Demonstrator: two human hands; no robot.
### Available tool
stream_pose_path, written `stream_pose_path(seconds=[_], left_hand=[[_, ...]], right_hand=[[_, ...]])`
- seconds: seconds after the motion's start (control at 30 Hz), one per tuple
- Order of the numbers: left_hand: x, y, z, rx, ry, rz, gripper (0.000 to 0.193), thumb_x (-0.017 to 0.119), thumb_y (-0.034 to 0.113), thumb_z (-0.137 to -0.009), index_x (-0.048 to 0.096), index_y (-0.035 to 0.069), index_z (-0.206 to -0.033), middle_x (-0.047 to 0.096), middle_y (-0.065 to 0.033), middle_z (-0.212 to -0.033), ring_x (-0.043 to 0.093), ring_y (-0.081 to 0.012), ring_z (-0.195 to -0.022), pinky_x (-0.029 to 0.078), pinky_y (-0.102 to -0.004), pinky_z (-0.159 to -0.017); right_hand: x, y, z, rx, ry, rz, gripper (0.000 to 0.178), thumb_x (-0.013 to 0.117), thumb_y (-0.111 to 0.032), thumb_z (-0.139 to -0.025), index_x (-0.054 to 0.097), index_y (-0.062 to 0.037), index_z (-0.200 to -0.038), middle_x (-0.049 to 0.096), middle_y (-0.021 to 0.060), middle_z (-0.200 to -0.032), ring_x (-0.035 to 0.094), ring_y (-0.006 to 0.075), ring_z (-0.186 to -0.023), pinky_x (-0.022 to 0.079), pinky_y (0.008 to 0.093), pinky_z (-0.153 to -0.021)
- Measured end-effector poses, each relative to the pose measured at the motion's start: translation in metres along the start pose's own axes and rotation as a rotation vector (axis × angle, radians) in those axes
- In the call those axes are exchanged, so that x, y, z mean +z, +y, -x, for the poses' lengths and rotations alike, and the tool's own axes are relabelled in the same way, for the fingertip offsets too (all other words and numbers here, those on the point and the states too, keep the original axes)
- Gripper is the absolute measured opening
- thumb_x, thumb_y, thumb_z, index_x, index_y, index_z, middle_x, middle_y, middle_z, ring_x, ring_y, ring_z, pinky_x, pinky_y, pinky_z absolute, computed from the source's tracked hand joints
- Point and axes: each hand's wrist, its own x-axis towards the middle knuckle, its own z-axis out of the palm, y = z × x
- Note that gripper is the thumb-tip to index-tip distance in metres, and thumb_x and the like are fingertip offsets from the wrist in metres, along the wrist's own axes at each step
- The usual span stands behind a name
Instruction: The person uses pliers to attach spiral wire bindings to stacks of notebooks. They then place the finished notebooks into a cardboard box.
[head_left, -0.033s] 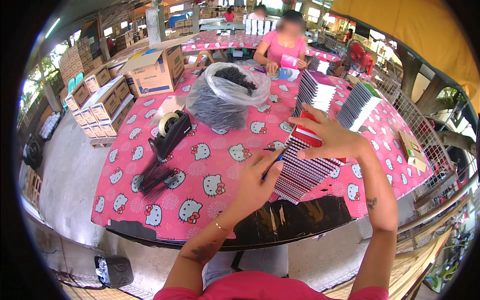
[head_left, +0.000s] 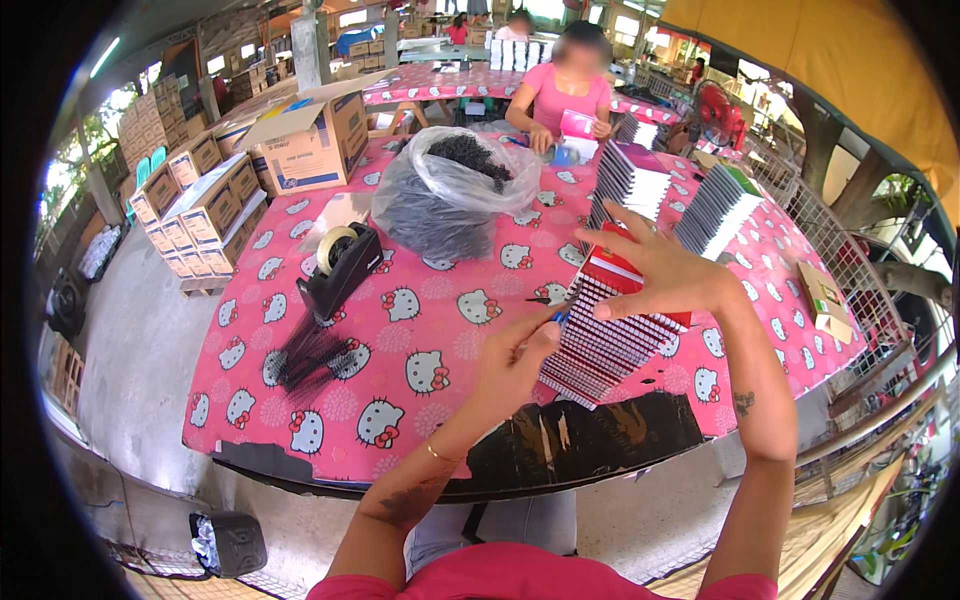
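Observation:
My left hand is closed around a small blue-handled hand tool with dark tips, at the left edge of a fanned stack of red spiral-bound notebooks. The tool's exact kind is hard to make out. Resting on the stack's far end, my right hand has its thumb and fingers spread across the red top cover. A loose bunch of thin black binding coils lies to the left, below a black tape dispenser. Beyond stands a clear plastic bag full of black coils.
Stacks of purple-covered notebooks and green-covered notebooks stand at the far right. Cardboard boxes are at the far left. Across the pink patterned table, a co-worker handles a pink booklet. A wire fence runs along the right.
My left hand has turned slightly, and the tool's angle has shifted at the notebooks' edge. My right hand has stayed almost still. The co-worker's hand has moved a little.

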Motion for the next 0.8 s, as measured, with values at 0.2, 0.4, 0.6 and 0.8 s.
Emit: stream_pose_path(seconds=[0.2, 0.4, 0.6, 0.8], left_hand=[[0.008, -0.003, 0.005, -0.324, -0.050, 0.590, 0.044, 0.045, 0.031, -0.103, 0.053, -0.003, -0.130, 0.066, -0.0098, -0.102, 0.067, -0.0188, -0.090, 0.055, -0.0322, -0.080], [0.007, -0.007, 0.002, -0.350, -0.078, 0.598, 0.045, 0.045, 0.033, -0.102, 0.051, -0.003, -0.130, 0.067, -0.0123, -0.103, 0.068, -0.0218, -0.089, 0.055, -0.0337, -0.079], [0.009, -0.007, 0.004, -0.148, -0.015, 0.253, 0.045, 0.046, 0.031, -0.103, 0.055, -0.004, -0.129, 0.065, -0.0070, -0.094, 0.060, -0.0148, -0.076, 0.048, -0.0267, -0.068], [0.006, -0.009, 0.006, -0.135, 0.021, 0.241, 0.040, 0.047, 0.029, -0.102, 0.058, -0.002, -0.126, 0.065, -0.0051, -0.087, 0.059, -0.0135, -0.073, 0.048, -0.0297, -0.066]], right_hand=[[0.014, 0.014, -0.017, -0.100, -0.067, -0.283, 0.084, 0.073, -0.057, -0.069, 0.046, -0.0241, -0.142, 0.027, 0.0184, -0.154, 0.029, 0.0401, -0.140, 0.027, 0.0496, -0.113], [0.018, 0.012, -0.015, -0.089, 0.014, -0.253, 0.068, 0.071, -0.049, -0.070, 0.056, -0.0244, -0.132, 0.033, 0.0170, -0.151, 0.034, 0.0393, -0.137, 0.029, 0.0511, -0.110], [0.019, 0.011, -0.015, -0.087, 0.040, -0.255, 0.062, 0.070, -0.047, -0.070, 0.059, -0.0242, -0.126, 0.036, 0.0158, -0.149, 0.037, 0.0387, -0.135, 0.030, 0.0513, -0.109], [0.017, 0.006, -0.014, -0.059, 0.033, -0.220, 0.059, 0.070, -0.045, -0.070, 0.059, -0.0240, -0.123, 0.038, 0.0152, -0.148, 0.040, 0.0374, -0.132, 0.031, 0.0496, -0.107]])
